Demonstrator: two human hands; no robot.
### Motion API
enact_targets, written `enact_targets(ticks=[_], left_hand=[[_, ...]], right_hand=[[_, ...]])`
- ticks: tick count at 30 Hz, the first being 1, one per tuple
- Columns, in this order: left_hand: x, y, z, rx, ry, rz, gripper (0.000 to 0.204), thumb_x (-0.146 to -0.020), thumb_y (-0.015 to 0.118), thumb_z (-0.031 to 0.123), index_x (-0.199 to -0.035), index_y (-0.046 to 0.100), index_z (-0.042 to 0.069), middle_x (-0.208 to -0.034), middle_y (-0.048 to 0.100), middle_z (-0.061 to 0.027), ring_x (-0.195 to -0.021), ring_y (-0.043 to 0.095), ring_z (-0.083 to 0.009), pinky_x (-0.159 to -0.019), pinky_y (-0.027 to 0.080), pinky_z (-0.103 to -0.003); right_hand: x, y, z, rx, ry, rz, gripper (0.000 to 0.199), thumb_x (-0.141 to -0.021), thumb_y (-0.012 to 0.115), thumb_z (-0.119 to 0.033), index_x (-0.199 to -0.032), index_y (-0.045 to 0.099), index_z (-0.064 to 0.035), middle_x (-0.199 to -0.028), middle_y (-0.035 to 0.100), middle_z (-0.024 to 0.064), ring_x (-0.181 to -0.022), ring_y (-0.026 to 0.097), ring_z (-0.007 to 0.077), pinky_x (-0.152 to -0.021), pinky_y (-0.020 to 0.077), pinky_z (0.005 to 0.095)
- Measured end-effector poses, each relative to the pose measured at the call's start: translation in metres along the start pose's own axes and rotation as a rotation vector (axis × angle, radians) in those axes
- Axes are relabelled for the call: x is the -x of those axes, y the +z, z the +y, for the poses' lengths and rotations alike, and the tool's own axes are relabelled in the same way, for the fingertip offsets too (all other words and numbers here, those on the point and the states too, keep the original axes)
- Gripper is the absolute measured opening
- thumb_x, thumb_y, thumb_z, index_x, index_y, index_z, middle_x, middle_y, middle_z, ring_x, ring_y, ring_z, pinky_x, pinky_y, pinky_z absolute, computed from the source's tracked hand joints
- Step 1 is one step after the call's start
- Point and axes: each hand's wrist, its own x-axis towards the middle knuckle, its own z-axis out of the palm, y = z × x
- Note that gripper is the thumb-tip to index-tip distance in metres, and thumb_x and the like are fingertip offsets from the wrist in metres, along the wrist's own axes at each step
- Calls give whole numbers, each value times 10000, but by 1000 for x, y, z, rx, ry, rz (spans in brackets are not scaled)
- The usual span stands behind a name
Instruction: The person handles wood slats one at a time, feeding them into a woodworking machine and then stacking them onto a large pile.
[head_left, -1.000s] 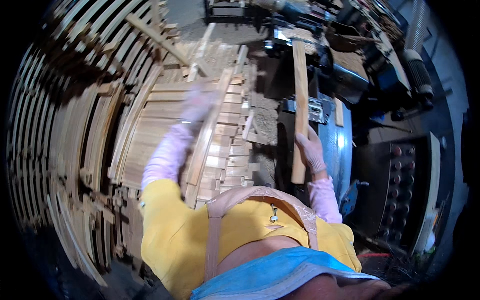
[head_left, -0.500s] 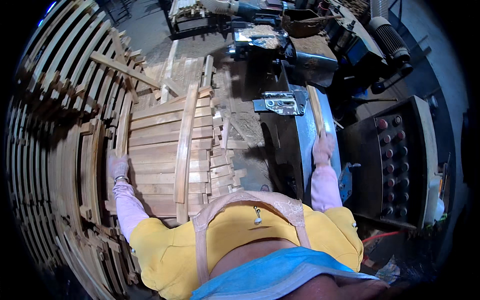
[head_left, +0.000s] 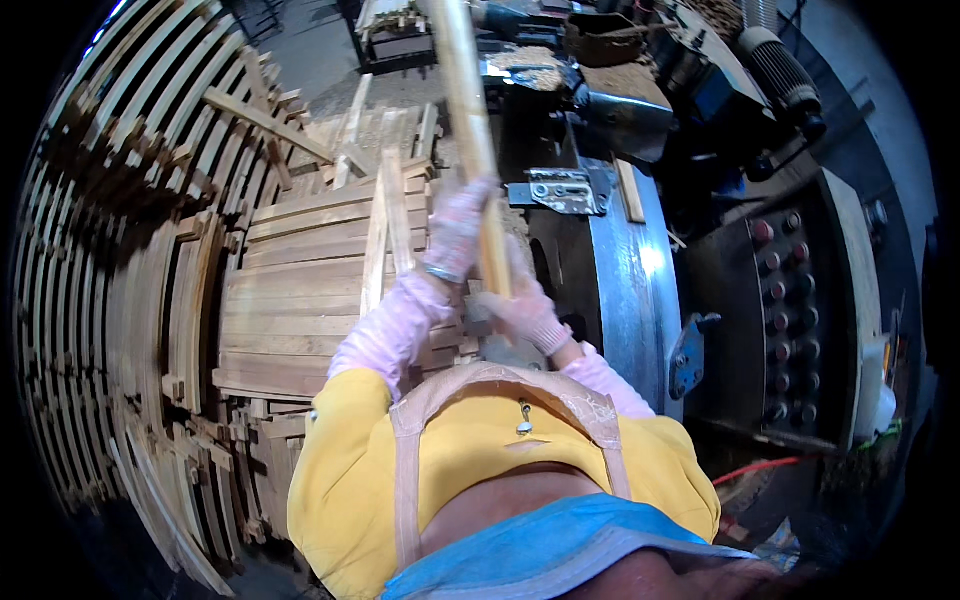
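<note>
A long wooden strip [head_left: 464,95] stands in front of my body, pointing away from me and slightly blurred by motion. My gloved left hand [head_left: 460,232] is closed round its middle. Lower down, my gloved right hand [head_left: 522,308] grips the near end. To the left of my hands lies a stack of wooden strips [head_left: 300,270], with two loose strips [head_left: 392,215] lying lengthwise across it. On the right, another wooden strip [head_left: 629,190] sits on the metal machine bed [head_left: 640,290], its far part hidden under the machine.
A metal guide bracket [head_left: 560,192] is fixed beside the bed. Farther right stands a control panel [head_left: 790,310] with several round buttons. Tall piles of wooden strips [head_left: 150,130] fill the left side. Sawdust covers parts of the machine at the back, near a motor [head_left: 780,75].
My left hand has come off the left of the stack to the centre. My right hand has left the strip on the bed, which has slid farther in. Both hands now hold a raised strip.
</note>
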Motion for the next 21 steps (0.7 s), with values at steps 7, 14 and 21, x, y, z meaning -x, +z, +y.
enact_targets(ticks=[7,14,21], left_hand=[[11,-14,-52,-1770,495,-140,895,-769,822,550,-1484,526,100,-1546,476,-233,-1484,354,-407,-1249,196,-527],[38,-135,-46,-1943,-27,120,845,-800,790,489,-1504,467,152,-1612,362,-229,-1458,408,-388,-1212,299,-494],[28,-143,-34,-1690,-26,158,599,-795,703,99,-1369,538,143,-1413,544,-186,-1305,541,-394,-1102,458,-459]], right_hand=[[241,-94,59,690,607,582,887,-825,792,-275,-1566,369,-34,-1339,607,264,-1250,574,444,-1050,457,519],[267,-109,54,1008,845,623,724,-847,774,-266,-1476,483,-58,-1134,678,234,-1089,632,434,-913,501,533],[81,-189,120,1084,354,951,675,-863,756,-322,-1471,541,-126,-1208,678,162,-1096,641,392,-935,499,520]])
